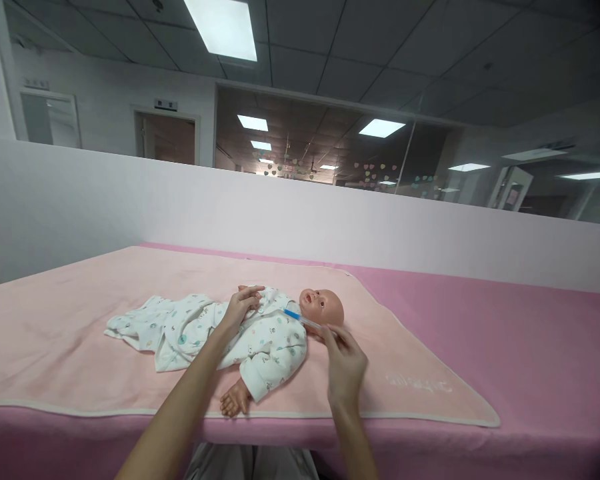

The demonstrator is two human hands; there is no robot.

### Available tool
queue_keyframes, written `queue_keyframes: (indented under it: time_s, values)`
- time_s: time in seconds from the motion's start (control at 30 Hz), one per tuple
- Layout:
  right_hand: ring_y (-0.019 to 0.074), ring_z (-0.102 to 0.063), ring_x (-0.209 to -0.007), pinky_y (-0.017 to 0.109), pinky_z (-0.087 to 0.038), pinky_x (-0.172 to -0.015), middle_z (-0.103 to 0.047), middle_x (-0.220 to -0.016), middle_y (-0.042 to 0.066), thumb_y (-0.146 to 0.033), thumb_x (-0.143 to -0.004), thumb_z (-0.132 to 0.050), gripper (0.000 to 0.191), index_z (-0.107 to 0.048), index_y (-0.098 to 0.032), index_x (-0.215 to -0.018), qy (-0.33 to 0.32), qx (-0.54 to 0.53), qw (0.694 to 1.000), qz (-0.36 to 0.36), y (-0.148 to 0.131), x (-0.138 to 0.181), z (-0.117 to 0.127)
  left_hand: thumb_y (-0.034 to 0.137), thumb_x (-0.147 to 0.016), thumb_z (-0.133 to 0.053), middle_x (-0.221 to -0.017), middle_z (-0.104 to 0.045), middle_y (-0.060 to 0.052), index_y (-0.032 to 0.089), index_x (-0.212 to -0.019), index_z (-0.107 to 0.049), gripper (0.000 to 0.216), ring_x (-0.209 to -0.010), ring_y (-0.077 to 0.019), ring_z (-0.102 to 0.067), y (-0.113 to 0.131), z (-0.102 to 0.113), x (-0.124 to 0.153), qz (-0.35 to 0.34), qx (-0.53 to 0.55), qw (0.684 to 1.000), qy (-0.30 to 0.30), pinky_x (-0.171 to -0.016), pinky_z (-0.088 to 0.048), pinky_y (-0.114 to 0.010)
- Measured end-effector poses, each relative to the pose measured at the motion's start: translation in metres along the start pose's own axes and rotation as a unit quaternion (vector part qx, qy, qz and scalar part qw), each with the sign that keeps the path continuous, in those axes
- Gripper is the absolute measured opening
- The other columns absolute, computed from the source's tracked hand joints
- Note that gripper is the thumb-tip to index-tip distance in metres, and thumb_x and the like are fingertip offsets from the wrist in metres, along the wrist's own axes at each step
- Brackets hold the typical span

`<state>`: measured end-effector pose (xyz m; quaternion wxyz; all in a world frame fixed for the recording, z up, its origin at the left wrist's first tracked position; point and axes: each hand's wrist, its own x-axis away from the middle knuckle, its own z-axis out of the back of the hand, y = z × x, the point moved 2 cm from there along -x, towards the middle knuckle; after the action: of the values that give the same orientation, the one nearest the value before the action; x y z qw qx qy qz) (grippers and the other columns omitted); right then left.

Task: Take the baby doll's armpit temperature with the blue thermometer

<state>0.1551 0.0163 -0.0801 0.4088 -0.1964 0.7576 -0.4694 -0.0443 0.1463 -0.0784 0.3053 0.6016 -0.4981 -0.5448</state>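
Baby doll in printed white romper (260, 340), lying near the table's front edge on a pale pink blanket (420, 373).
Left hand (240, 308) flat on chest, grip open; right hand (345, 363) pinches slim clear blue-tipped syringe (303, 320) at mouth. Doll likely light, soft-bodied; steady by torso.

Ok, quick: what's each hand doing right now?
Left hand: open, resting flat on the chest of the baby doll in white printed sleepsuit.
Right hand: closed, pinching a clear blue-tipped syringe.
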Motion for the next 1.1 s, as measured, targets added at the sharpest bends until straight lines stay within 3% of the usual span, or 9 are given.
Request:
queue_keyframes:
  time_s: [0.1,0.2,0.3,0.4,0.5,0.6,0.77,0.97,1.1]
  values:
    - [0.0189,-0.061,-0.065,0.028,-0.050,-0.062,-0.064,-0.070,0.006,-0.040,-0.063,-0.064,0.027,-0.061,-0.016,-0.074,0.105,0.084,0.990,0.037,0.011,0.015,0.060,0.027,-0.065,-0.053,-0.069,-0.055,-0.001,0.016,-0.087,-0.065,0.027,-0.059,-0.0115,-0.049,0.006,-0.003,0.004,-0.009,-0.095,0.995,0.005,-0.059,-0.037,-0.024]
    - [0.0184,-0.060,-0.060,0.027,-0.048,-0.056,-0.063,-0.067,0.005,-0.039,-0.064,-0.060,0.020,-0.061,-0.019,-0.067,0.064,0.216,0.972,0.071,0.032,0.017,0.093,0.028,-0.068,-0.051,-0.072,-0.060,-0.004,0.020,-0.078,-0.067,0.020,-0.071,-0.0189,-0.051,0.020,-0.013,0.009,-0.102,-0.272,0.956,0.032,-0.068,-0.037,-0.030]
    - [0.0162,-0.055,-0.052,0.026,-0.041,-0.050,-0.059,-0.059,0.003,-0.028,-0.068,-0.052,0.014,-0.059,-0.021,-0.058,-0.005,0.373,0.921,0.114,0.040,0.009,0.096,0.025,-0.069,-0.053,-0.078,-0.063,-0.006,0.022,-0.074,-0.068,0.016,-0.085,-0.0240,-0.048,0.031,-0.032,0.014,-0.220,-0.412,0.884,0.001,-0.082,-0.031,-0.034]
    - [0.0168,-0.052,-0.055,0.026,-0.034,-0.050,-0.058,-0.061,0.005,-0.020,-0.068,-0.050,0.013,-0.060,-0.022,-0.060,-0.026,0.493,0.854,0.164,0.028,0.001,0.073,0.027,-0.068,-0.055,-0.084,-0.064,-0.007,0.023,-0.084,-0.068,0.020,-0.086,-0.0251,-0.050,0.026,-0.048,0.013,-0.230,-0.459,0.854,-0.083,-0.081,-0.031,-0.035]
    - [0.0164,-0.049,-0.055,0.026,-0.026,-0.048,-0.056,-0.061,0.007,-0.018,-0.068,-0.053,0.011,-0.060,-0.021,-0.060,-0.064,0.538,0.816,0.202,0.010,-0.011,0.030,0.032,-0.067,-0.056,-0.089,-0.065,-0.008,0.021,-0.089,-0.067,0.026,-0.085,-0.0251,-0.054,0.010,-0.049,0.008,-0.177,-0.451,0.868,-0.110,-0.078,-0.035,-0.033]
    - [0.0134,-0.043,-0.050,0.025,-0.022,-0.047,-0.053,-0.055,0.003,-0.013,-0.071,-0.049,0.017,-0.055,-0.020,-0.057,-0.163,0.478,0.831,0.234,0.005,-0.028,-0.026,0.034,-0.069,-0.055,-0.089,-0.066,-0.006,0.020,-0.090,-0.066,0.028,-0.083,-0.0232,-0.057,-0.003,-0.042,0.004,-0.138,-0.393,0.904,-0.093,-0.072,-0.038,-0.030]
    - [0.0135,-0.045,-0.053,0.024,-0.025,-0.050,-0.054,-0.060,0.003,-0.002,-0.066,-0.045,0.020,-0.055,-0.018,-0.062,-0.206,0.398,0.858,0.249,0.033,-0.043,-0.092,0.028,-0.067,-0.055,-0.080,-0.068,-0.005,0.020,-0.076,-0.069,0.018,-0.077,-0.0218,-0.058,-0.005,-0.038,0.004,-0.154,-0.366,0.913,-0.089,-0.069,-0.038,-0.028]
    - [0.0160,-0.052,-0.074,0.024,-0.036,-0.064,-0.059,-0.079,0.005,-0.005,-0.068,-0.037,0.028,-0.059,-0.018,-0.081,-0.176,0.328,0.894,0.248,0.055,-0.034,-0.090,0.023,-0.067,-0.055,-0.082,-0.065,-0.004,0.021,-0.082,-0.066,0.018,-0.078,-0.0207,-0.056,-0.006,-0.039,0.009,-0.183,-0.377,0.907,-0.053,-0.072,-0.038,-0.029]
    - [0.0161,-0.052,-0.073,0.024,-0.038,-0.065,-0.059,-0.078,0.005,-0.007,-0.068,-0.037,0.026,-0.058,-0.018,-0.079,-0.161,0.308,0.907,0.236,0.054,-0.032,-0.086,0.026,-0.069,-0.054,-0.079,-0.064,-0.005,0.020,-0.079,-0.066,0.016,-0.078,-0.0200,-0.054,-0.004,-0.039,0.011,-0.179,-0.368,0.910,-0.061,-0.072,-0.038,-0.028]
